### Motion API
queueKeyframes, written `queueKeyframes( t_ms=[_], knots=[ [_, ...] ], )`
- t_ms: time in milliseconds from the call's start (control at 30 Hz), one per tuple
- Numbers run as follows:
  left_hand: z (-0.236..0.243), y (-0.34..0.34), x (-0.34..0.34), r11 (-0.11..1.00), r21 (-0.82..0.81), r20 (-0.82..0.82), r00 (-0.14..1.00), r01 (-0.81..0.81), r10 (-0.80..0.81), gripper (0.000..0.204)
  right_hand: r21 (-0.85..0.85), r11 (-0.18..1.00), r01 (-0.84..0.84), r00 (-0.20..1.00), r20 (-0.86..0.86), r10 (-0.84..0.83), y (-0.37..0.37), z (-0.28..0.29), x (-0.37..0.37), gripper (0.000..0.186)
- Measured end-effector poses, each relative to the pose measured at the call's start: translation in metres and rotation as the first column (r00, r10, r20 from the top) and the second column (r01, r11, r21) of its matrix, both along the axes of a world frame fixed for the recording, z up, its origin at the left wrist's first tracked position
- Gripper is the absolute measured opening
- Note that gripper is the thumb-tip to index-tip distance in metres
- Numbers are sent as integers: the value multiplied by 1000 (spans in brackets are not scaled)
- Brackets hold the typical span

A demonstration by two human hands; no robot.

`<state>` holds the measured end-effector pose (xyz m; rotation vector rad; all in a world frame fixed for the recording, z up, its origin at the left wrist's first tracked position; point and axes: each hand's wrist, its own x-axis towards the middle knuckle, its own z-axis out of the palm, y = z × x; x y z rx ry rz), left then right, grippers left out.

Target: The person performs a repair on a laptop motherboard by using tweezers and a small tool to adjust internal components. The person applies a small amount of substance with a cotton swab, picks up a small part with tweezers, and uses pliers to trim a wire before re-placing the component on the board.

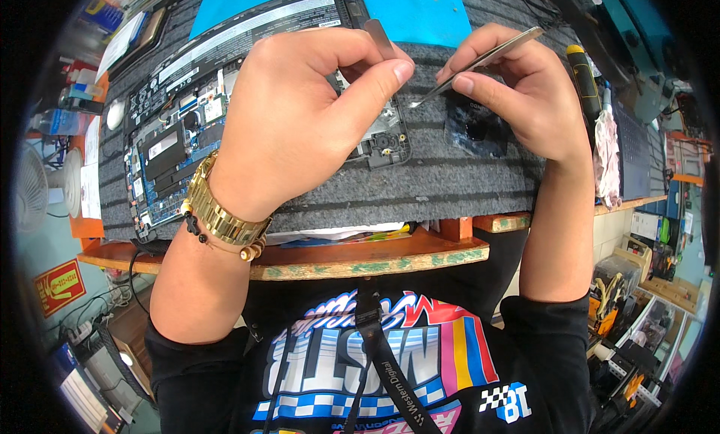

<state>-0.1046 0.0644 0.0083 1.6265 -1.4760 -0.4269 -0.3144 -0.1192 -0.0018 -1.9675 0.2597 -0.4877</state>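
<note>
An opened laptop (169, 153) lies on the grey striped mat, its circuit board and long black battery (259, 36) bare. My left hand (292, 126) is over its middle, thumb and forefinger pinched on a flat dark metal tool (380, 39); the tool's lower end is hidden by the hand. To the right, my right hand (525, 93) grips silver tweezers (491, 55) that slant down to the left. Their tip is beside the laptop's right edge, at a tiny whitish bit (415, 104). Below the right hand is a dark, shiny flat packet (480, 130).
A blue sheet (427, 14) lies at the back. On the right are a yellow-and-black screwdriver (582, 74), a crumpled pinkish cloth (606, 160) and a dark keyboard panel (634, 153). The table's wooden front edge (367, 265) is worn. A white rounded object (115, 115) sits left.
</note>
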Motion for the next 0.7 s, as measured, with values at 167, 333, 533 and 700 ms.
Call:
queueKeyframes(
  t_ms=[167, 333, 533, 700],
  knots=[
    [3, 0, 0, 1000, -3, 16, 1000, 11, -11, 22, -7, 1000, 12, 1000, 9, -12, 0, -2, -1, 10],
    [0, 1, 4, 1000, -23, -7, 1000, 10, -11, 23, 34, 999, 42, 998, 46, -44, 1, 1, -8, 12],
    [4, 8, 10, 998, -40, -100, 994, 47, -51, 21, 108, 948, 298, 943, 122, -310, 63, 16, -18, 11],
    [6, 8, 16, 988, 36, -25, 988, 152, -151, 18, 302, 802, 516, 802, 159, -576, 120, -5, -17, 17]
  ],
)
